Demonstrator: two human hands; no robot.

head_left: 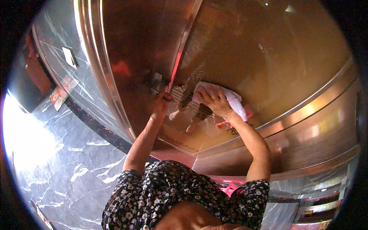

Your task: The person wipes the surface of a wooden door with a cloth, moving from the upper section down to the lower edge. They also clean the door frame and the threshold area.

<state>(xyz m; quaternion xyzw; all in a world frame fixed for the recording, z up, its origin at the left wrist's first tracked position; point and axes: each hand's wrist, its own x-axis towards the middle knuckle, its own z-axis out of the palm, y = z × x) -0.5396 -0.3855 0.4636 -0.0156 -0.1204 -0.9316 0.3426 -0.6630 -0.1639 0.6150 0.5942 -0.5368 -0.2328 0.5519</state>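
Observation:
My right hand [214, 102] lies with spread fingers on a folded white cloth with pinkish edges [236, 104], holding it flat against a glossy, brownish glass panel [276, 63]. My left hand [159, 105] is at the lower part of a narrow metal edge strip [184, 40], left of the cloth. Its fingers are dark and blurred, so whether they grip the strip is unclear. The panel bears some dark and red lettering, partly behind my right forearm, and shows reflections.
A shiny metal frame [96, 51] curves along the left, beside a grey marbled wall with a white switch plate [69, 57]. The marbled floor [83, 161] spreads at lower left. A wide metal ledge [304, 138] runs along the right, below the panel.

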